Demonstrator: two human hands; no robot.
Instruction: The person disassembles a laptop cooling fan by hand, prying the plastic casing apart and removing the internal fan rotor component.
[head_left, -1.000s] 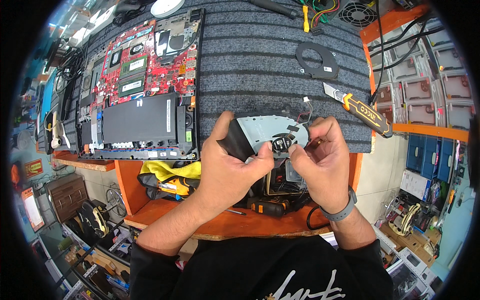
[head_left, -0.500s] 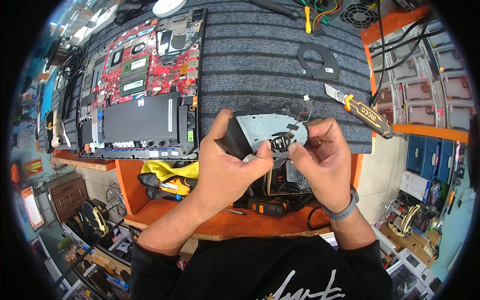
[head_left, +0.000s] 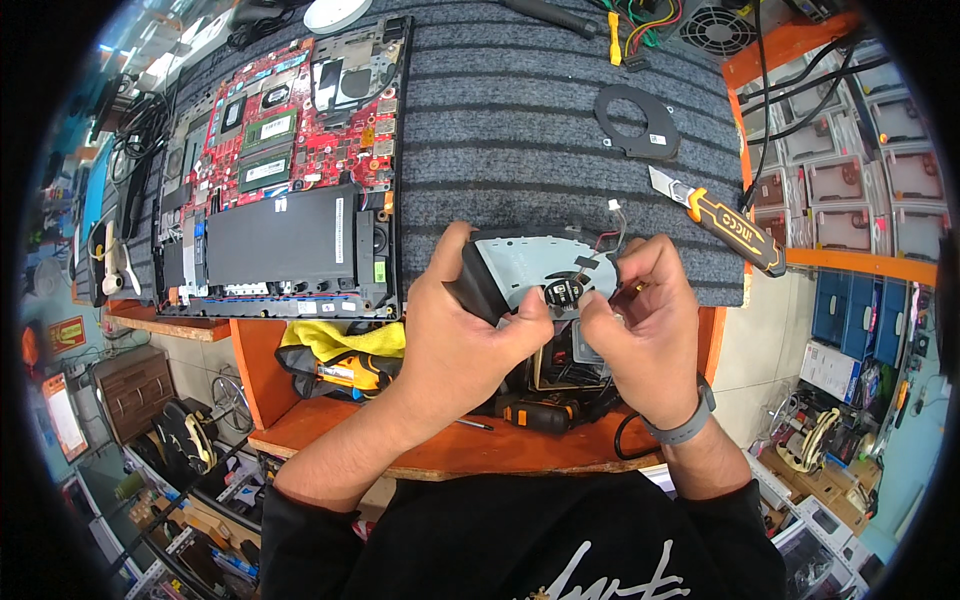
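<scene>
Between both hands I hold a laptop cooling fan (head_left: 525, 262), a pale metal plate with a dark side and a round black hub (head_left: 562, 290). My left hand (head_left: 470, 325) grips its left end, thumb on the plate close to the hub. My right hand (head_left: 645, 325) pinches the right end, thumb beside the hub and fingers partly hidden behind. A thin cable with a white connector (head_left: 614, 204) sticks up from the fan. Left of it lies an opened laptop base (head_left: 280, 255) with a red circuit board (head_left: 290, 140). A dark ring-shaped fan cover (head_left: 655, 125) lies beyond my right hand.
On the striped grey mat (head_left: 510, 120), a yellow and black utility knife (head_left: 735, 230) lies at the right with its blade out. A computer fan (head_left: 718, 32) and coloured wires stand at the far right. Below the mat, an orange shelf (head_left: 400, 462) holds a power tool (head_left: 540, 412).
The fan has tilted slightly, showing more of its dark left side, and its left end has shifted a little right. Both hands keep their hold.
</scene>
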